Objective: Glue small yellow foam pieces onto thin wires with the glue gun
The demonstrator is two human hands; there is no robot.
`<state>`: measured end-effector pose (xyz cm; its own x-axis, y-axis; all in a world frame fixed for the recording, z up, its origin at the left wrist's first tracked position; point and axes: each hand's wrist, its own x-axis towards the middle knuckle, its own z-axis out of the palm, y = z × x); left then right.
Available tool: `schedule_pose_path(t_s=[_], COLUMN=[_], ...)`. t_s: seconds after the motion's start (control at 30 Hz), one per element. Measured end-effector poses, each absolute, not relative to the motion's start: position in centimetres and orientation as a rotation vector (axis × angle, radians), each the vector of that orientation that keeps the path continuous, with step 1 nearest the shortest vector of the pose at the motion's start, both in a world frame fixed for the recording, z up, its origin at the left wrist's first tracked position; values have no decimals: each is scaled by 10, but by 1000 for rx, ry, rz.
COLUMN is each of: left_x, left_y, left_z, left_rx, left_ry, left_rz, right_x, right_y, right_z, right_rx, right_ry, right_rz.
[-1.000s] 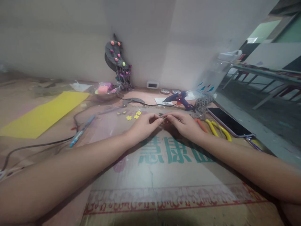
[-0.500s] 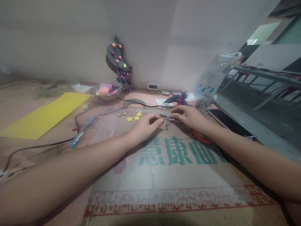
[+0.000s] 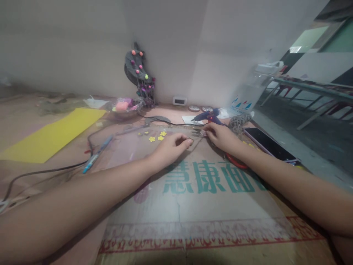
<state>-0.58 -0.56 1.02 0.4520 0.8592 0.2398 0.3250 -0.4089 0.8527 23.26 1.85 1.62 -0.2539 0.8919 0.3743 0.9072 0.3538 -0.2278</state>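
My left hand (image 3: 172, 145) rests on the printed cardboard sheet (image 3: 206, 184), its fingers curled and pinched at the tips on something too small to name. My right hand (image 3: 222, 137) lies just to its right, fingers closed on a thin metal tool (image 3: 198, 133) that points left toward my left fingertips. The two hands are a few centimetres apart. A red-handled tool (image 3: 235, 162) lies under my right wrist. Small yellow paper flowers (image 3: 156, 138) sit just left of my left hand.
A blue glue gun (image 3: 208, 115), a ball of twine (image 3: 239, 120) and a phone (image 3: 268, 143) lie behind and right of my right hand. A yellow sheet (image 3: 52, 134), a blue pen (image 3: 96, 154) and a black cable (image 3: 41, 171) are at left. A beaded dark ornament (image 3: 139, 71) leans in the corner.
My hands were pinched together; the right hand then reached back and right, and now holds the thin metal tool a little farther back. The yellow-handled pliers are now mostly hidden by my right forearm.
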Motion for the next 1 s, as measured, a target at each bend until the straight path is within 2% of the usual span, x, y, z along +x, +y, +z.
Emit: schedule_pose_path(t_s=[0.2, 0.63, 0.77, 1.0], left_x=[-6, -5, -5, -4], left_y=[-5, -2, -2, 4], left_z=[10, 7, 8, 5], left_rx=[1953, 1862, 1840, 1725], left_ry=[984, 969, 959, 934], left_rz=[904, 956, 964, 1040], right_x=[239, 247, 245, 213], right_y=[25, 36, 32, -13], right_z=[13, 9, 12, 27], right_rx=[-1401, -1453, -1331, -1264], right_ry=[-1828, -1766, -1643, -1973], right_rz=[-23, 210, 272, 45])
